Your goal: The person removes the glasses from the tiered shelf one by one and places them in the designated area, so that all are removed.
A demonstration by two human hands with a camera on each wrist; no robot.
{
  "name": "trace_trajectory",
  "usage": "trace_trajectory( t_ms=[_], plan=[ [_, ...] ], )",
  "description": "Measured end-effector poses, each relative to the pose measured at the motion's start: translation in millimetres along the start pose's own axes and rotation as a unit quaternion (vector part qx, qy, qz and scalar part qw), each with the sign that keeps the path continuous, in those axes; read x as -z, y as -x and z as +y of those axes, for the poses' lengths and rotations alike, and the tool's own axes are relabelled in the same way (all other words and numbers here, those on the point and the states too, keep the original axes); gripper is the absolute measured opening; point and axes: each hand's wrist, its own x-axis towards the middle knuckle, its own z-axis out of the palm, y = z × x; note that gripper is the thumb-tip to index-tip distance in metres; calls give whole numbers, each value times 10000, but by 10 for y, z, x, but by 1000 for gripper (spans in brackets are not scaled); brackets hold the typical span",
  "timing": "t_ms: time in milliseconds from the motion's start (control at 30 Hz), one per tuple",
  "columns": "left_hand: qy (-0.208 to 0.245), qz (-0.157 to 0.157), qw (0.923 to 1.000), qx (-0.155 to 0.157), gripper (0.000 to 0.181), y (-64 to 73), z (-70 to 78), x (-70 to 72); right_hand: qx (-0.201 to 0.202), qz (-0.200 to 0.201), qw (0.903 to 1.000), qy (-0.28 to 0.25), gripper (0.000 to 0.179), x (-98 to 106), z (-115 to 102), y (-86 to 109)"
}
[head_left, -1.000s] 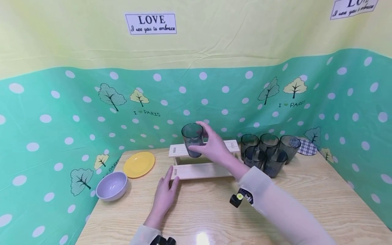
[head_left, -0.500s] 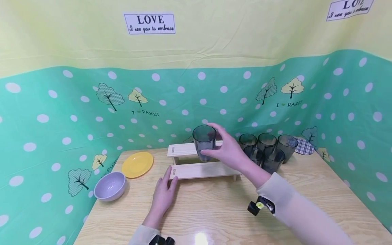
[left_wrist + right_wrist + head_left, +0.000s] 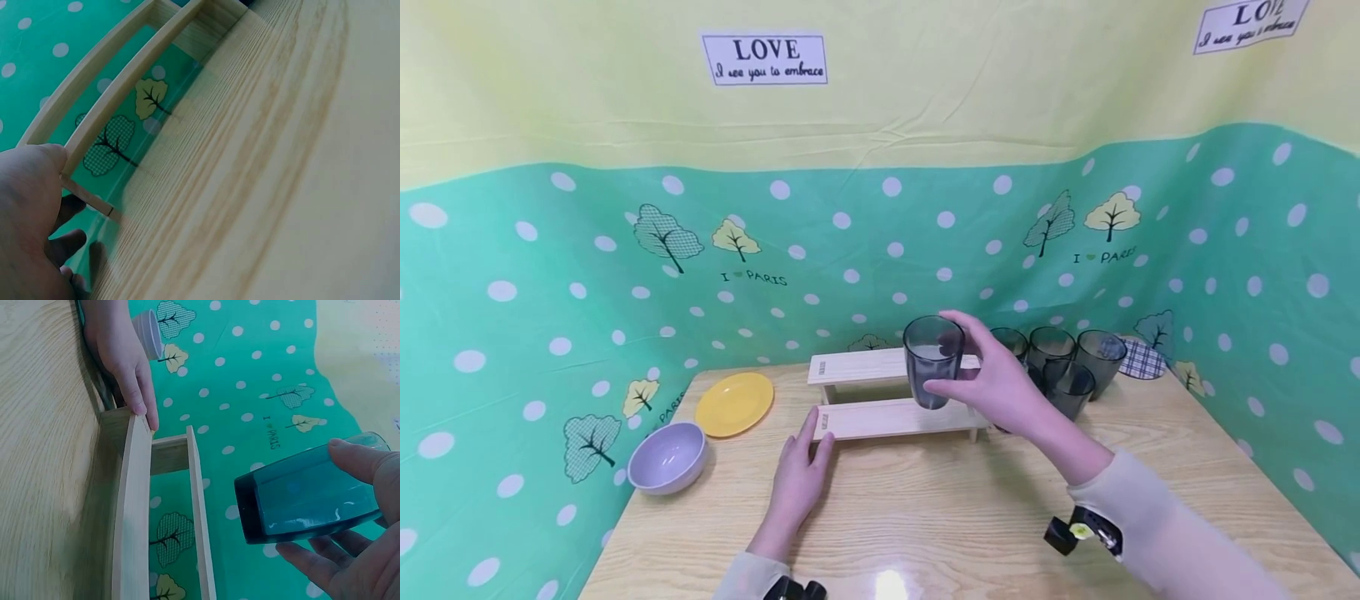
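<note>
My right hand (image 3: 1003, 383) holds a dark, see-through drinking glass (image 3: 925, 354) upright, thumb on one side and fingers on the other. The glass overlaps the right part of a two-step wooden rack (image 3: 880, 419) in the head view. In the right wrist view the held glass (image 3: 306, 497) looks teal, with a thick base. My left hand (image 3: 800, 477) pinches the rack's front left corner between thumb and forefinger. The left wrist view shows the left thumb (image 3: 53, 153) at the end of the front board, other fingers bent below.
Several matching glasses (image 3: 1101, 367) stand right of the rack, partly hidden behind my right hand. A plaid round piece (image 3: 1142, 360) lies behind them. Left of the rack are a yellow plate (image 3: 733, 406) and a purple bowl (image 3: 668, 458). A dotted cloth (image 3: 820, 225) hangs behind the table.
My right hand has carried the glass from over the rear step's middle rightward and nearer to me. The left hand stays at the rack's corner.
</note>
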Motion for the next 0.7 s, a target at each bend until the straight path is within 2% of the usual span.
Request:
trace_trajectory(
  t_ms=[133,367,533,700],
  plan=[
    [27,-13,10000,0,65,4,1,1,-22,26,10000,80,97,101,30,91],
    [20,-23,10000,-30,65,2,-11,-3,-56,204,9977,641,100,296,61,272],
    [31,-40,10000,-18,67,5,-8,9,-126,333,9957,860,101,437,81,395],
    [37,-52,10000,-20,66,1,-3,7,-104,440,9957,813,102,580,111,510]
  ],
)
